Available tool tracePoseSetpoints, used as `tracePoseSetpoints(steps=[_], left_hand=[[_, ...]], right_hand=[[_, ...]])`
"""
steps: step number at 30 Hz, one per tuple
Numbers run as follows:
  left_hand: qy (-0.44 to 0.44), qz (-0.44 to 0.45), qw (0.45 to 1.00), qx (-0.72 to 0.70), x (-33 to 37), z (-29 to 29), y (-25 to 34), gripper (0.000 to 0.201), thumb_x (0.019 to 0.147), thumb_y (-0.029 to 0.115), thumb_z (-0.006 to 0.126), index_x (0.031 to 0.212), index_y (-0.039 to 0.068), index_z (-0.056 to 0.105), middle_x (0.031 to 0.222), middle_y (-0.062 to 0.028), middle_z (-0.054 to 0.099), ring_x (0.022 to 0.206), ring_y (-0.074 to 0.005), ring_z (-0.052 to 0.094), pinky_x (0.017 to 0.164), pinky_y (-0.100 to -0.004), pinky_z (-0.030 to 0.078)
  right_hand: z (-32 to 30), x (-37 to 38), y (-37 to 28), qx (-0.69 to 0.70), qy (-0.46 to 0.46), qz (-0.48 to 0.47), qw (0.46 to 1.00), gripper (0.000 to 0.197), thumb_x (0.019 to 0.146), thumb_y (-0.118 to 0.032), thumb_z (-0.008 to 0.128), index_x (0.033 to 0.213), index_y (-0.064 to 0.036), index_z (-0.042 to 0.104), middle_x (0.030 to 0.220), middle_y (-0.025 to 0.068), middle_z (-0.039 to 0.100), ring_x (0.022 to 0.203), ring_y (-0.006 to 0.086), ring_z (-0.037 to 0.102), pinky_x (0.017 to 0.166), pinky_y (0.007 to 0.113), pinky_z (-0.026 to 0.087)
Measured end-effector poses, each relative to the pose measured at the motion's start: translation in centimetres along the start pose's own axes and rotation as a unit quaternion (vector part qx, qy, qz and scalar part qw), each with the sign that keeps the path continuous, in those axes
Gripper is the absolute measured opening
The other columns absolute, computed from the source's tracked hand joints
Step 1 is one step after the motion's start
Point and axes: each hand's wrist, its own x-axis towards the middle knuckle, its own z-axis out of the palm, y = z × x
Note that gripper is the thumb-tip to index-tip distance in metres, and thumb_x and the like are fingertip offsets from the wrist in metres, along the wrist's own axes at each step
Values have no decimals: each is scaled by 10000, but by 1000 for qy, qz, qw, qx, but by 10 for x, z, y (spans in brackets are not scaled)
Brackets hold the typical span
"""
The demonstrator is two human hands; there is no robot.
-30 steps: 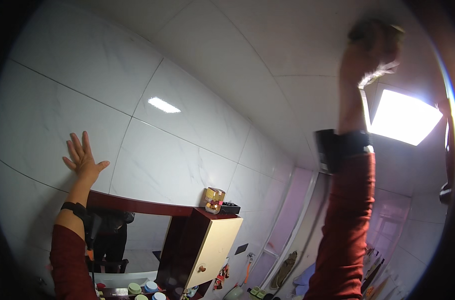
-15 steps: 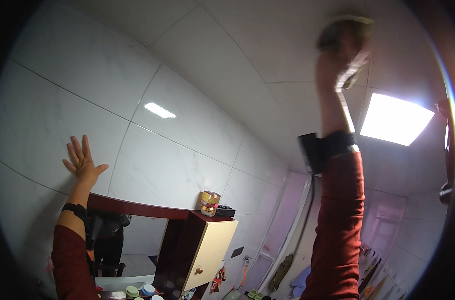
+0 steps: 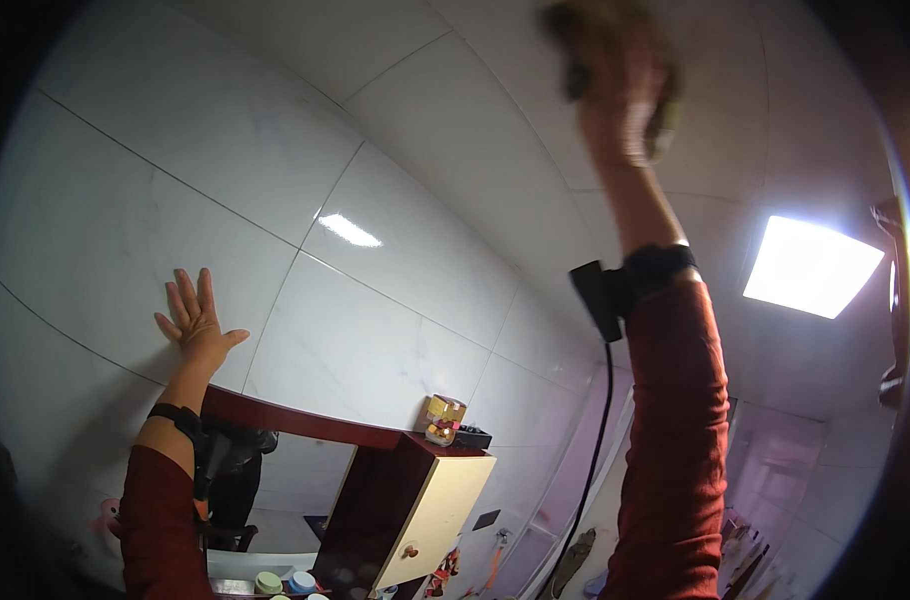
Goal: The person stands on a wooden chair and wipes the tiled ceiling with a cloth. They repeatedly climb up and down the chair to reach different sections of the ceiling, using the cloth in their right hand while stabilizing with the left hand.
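Observation:
My left hand (image 3: pixel 197 322) lies flat against the white tiled wall (image 3: pixel 395 240), fingers spread, just above the red-framed mirror (image 3: pixel 295 425). High overhead, my right hand (image 3: pixel 623 90) is raised near the top of the wall and grips a yellowish-brown sponge or cloth (image 3: pixel 593 40), which is blurred. Both arms wear dark red sleeves with black wrist bands. A black cable (image 3: pixel 597 450) hangs from the right wrist.
A dark red cabinet (image 3: pixel 415 505) with a cream door stands beside the mirror, with a small yellow box (image 3: pixel 443 417) and a black item on top. A bright square ceiling light (image 3: pixel 810 265) glows at right. Small jars (image 3: pixel 280 582) sit below the mirror.
My right hand with the sponge has swept leftward along the top of the wall. The left hand stays pressed flat on the tile.

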Motion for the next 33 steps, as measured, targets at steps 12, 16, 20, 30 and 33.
tracePoseSetpoints(steps=[12, 16, 20, 30, 33], left_hand=[[-26, 3, 1000, -14, -2, -8, 3, 1208, 717, 472, 776, 1510, 247, -108, 1557, -143, -213, 1426, -310, -236, 1087, -631, -99], [-17, 10, 1000, -16, -2, -8, 1, 1221, 712, 487, 774, 1509, 236, -115, 1550, -155, -229, 1420, -314, -254, 1083, -631, -105], [-30, 4, 999, -12, 0, -7, 1, 1229, 706, 491, 776, 1508, 241, -122, 1549, -154, -232, 1418, -312, -258, 1081, -628, -115], [-10, 32, 999, -23, 3, 2, -4, 1279, 696, 471, 795, 1490, 241, -181, 1537, -148, -268, 1412, -330, -266, 1075, -650, -95], [-27, 20, 999, -20, 2, -3, -4, 1251, 700, 488, 783, 1499, 248, -150, 1544, -150, -248, 1416, -319, -259, 1074, -640, -117]], right_hand=[[-23, 42, 5, -138, 116, -40, 983, 448, 685, 16, 598, 1072, -189, 692, 1293, 66, 537, 1202, 283, 430, 976, 428, 317], [-10, 12, -35, 32, -154, -70, 985, 389, 689, -71, 675, 1044, -227, 703, 1271, 17, 585, 1191, 274, 476, 971, 444, 371], [-18, 24, -12, 2, 38, -48, 998, 478, 644, -2, 654, 1082, -186, 702, 1224, 53, 600, 1187, 299, 456, 992, 423, 364], [28, -3, -42, 114, -138, -58, 982, 428, 687, 26, 595, 1045, -182, 708, 1298, 11, 585, 1201, 269, 469, 1016, 421, 340], [5, 9, -7, 75, -11, -36, 996, 426, 737, 18, 575, 1111, -160, 677, 1246, 41, 601, 1248, 290, 402, 1021, 414, 343]])
